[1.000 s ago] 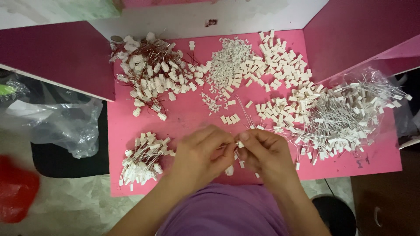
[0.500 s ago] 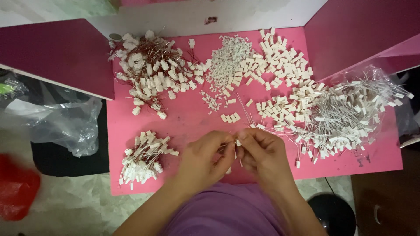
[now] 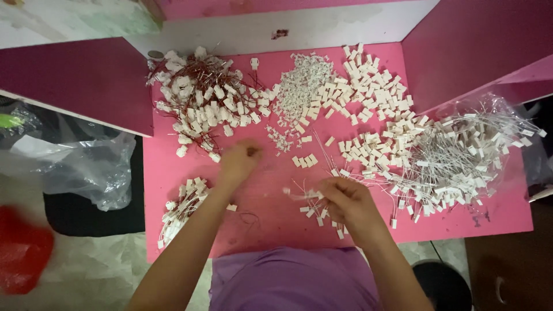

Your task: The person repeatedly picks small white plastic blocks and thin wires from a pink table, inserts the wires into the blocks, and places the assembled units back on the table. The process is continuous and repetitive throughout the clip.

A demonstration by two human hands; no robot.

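Observation:
My left hand (image 3: 239,162) reaches forward over the pink table (image 3: 259,196), fingers curled, near a few tiny white pieces (image 3: 280,141) below the red-wired pile of white connectors (image 3: 201,103). It is blurred, so what it holds is unclear. My right hand (image 3: 345,203) stays near the front edge, pinching a small white connector with thin wires (image 3: 299,194). A few loose white connectors (image 3: 314,210) lie beside it.
A heap of small white parts (image 3: 302,86) and one of white housings (image 3: 374,98) lie at the back. White-wired connectors on clear plastic (image 3: 461,155) fill the right. A finished pile (image 3: 181,207) sits front left. Pink panels (image 3: 75,80) flank the table; plastic bags (image 3: 86,167) lie left.
My left hand has left the right hand and moved forward and left toward the small pieces. My right hand stays in place, still holding the wired connector.

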